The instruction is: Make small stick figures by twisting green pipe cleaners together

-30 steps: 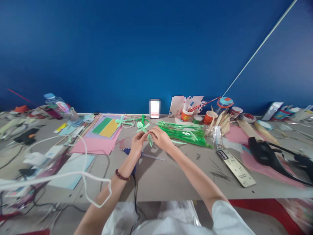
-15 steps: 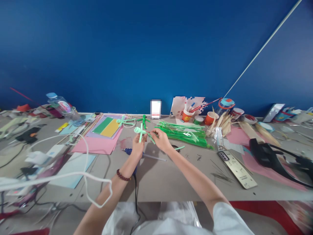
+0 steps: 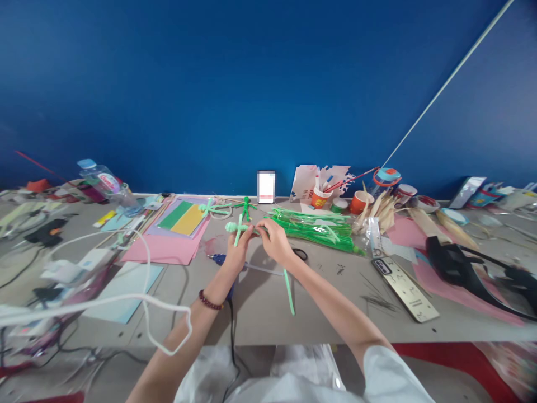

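Note:
My left hand (image 3: 238,250) is closed around a small figure (image 3: 239,228) of pale green pipe cleaner, its coiled round end and crossed arms sticking out to the left. Fingertips of my right hand (image 3: 273,239) pinch the green pipe cleaner on the figure's right side, close to my left fingers. From under my right wrist a pale green pipe cleaner length (image 3: 289,294) reaches toward me; its upper end is hidden. Behind my hands stand a dark green pipe-cleaner figure (image 3: 246,208) and another pale green one (image 3: 207,208). A blue-handled tool (image 3: 218,258) lies beneath my left hand.
A bundle of green pipe cleaners (image 3: 314,228) lies right of centre. Coloured sheets (image 3: 163,249) and a bottle (image 3: 100,179) are at left. Paper cups (image 3: 319,198), a phone (image 3: 406,291) and a black ring (image 3: 300,254) are at right. A white cable (image 3: 126,302) crosses the front left.
The pale green length under my right arm has swung from the right side to point toward me. My hands have drawn closer together, and the held figure has tilted and shifted slightly left.

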Demonstrator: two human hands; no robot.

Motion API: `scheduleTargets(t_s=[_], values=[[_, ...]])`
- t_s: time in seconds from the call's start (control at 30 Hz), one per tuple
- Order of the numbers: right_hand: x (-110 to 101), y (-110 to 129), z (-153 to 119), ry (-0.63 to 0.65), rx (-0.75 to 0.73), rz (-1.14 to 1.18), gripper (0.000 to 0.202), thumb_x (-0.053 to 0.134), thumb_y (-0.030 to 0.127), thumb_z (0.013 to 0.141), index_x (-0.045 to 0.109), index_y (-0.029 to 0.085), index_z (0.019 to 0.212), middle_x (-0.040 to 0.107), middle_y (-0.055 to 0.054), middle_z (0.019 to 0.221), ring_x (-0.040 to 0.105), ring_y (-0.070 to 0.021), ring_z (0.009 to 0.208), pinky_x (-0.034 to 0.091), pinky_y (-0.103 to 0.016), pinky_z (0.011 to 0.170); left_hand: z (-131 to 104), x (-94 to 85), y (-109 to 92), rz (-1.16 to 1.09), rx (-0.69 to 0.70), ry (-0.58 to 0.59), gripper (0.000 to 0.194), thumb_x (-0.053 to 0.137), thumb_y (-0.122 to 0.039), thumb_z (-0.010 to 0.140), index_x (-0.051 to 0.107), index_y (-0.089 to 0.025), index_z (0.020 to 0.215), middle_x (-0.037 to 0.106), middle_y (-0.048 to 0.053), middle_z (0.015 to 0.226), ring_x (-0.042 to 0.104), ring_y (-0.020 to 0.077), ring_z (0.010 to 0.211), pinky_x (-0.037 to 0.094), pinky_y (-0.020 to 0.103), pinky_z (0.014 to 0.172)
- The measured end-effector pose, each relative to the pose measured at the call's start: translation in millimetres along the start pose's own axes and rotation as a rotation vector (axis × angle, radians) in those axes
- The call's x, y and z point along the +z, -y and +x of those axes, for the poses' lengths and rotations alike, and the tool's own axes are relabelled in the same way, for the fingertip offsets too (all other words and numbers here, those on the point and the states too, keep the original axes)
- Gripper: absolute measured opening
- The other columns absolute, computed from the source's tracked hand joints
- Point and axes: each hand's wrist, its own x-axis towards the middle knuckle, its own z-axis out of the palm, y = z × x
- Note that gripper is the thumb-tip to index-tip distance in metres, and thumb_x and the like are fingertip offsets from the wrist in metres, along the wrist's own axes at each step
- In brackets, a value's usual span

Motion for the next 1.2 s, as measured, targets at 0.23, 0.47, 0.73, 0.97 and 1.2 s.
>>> scheduleTargets(t_s=[0.23, 0.47, 0.73, 0.97, 1.2], values=[[4.6, -5.3, -9.0, 0.012, -0.109, -0.332, 0.024, 0.031, 0.019, 0.094, 0.056, 0.019, 0.093, 0.057, -0.008, 0.094, 0.051, -0.018, 0.092, 0.042, -0.027, 0.078, -0.1, -1.4, 5.8, -0.082, -0.132, -0.005, 0.018, 0.074, -0.028, 0.065, 0.062, -0.016, 0.07, 0.062, 0.0, 0.072, 0.059, 0.012, 0.07, 0.046, 0.026, 0.068], [5.3, -3.9, -8.1, -0.074, -0.066, -0.146, 0.022, 0.034, 0.022, 0.093, 0.055, 0.018, 0.093, 0.059, -0.007, 0.091, 0.053, -0.0172, 0.087, 0.043, -0.027, 0.078, 0.6, -6.2, 8.9, -0.139, -0.221, -0.015, 0.023, 0.078, -0.027, 0.06, 0.06, -0.016, 0.071, 0.06, -0.002, 0.07, 0.058, 0.0093, 0.069, 0.043, 0.023, 0.067], [0.8, 0.3, 2.9, 0.022, 0.328, 0.405, 0.016, 0.052, 0.033, 0.079, 0.057, 0.018, 0.076, 0.058, 0.0, 0.069, 0.053, -0.0124, 0.062, 0.043, -0.025, 0.06, 5.7, -9.6, 6.6, -0.143, -0.177, -0.01, 0.029, 0.082, -0.026, 0.052, 0.058, -0.017, 0.066, 0.055, -0.005, 0.064, 0.051, 0.0071, 0.061, 0.037, 0.021, 0.056], [-7.2, -4.2, 8.7, 0.326, 0.636, 1.042, 0.035, 0.075, 0.042, 0.058, 0.057, 0.013, 0.067, 0.049, 0.003, 0.047, 0.037, -0.0059, 0.039, 0.023, -0.02, 0.038, 6.8, -12.7, 2.8, -0.081, -0.141, 0.111, 0.022, 0.079, -0.024, 0.057, 0.063, -0.016, 0.069, 0.06, -0.003, 0.064, 0.05, 0.0068, 0.058, 0.04, 0.022, 0.06], [-4.3, -8.7, 8.3, 0.258, 0.696, 0.909, 0.033, 0.071, 0.043, 0.062, 0.059, 0.016, 0.076, 0.051, 0.005, 0.048, 0.039, -0.0072, 0.038, 0.022, -0.02, 0.035, 6.9, -13.0, 1.5, -0.139, -0.162, 0.137, 0.016, 0.077, -0.023, 0.061, 0.065, -0.017, 0.07, 0.061, -0.002, 0.066, 0.053, 0.0085, 0.06, 0.042, 0.022, 0.061]])
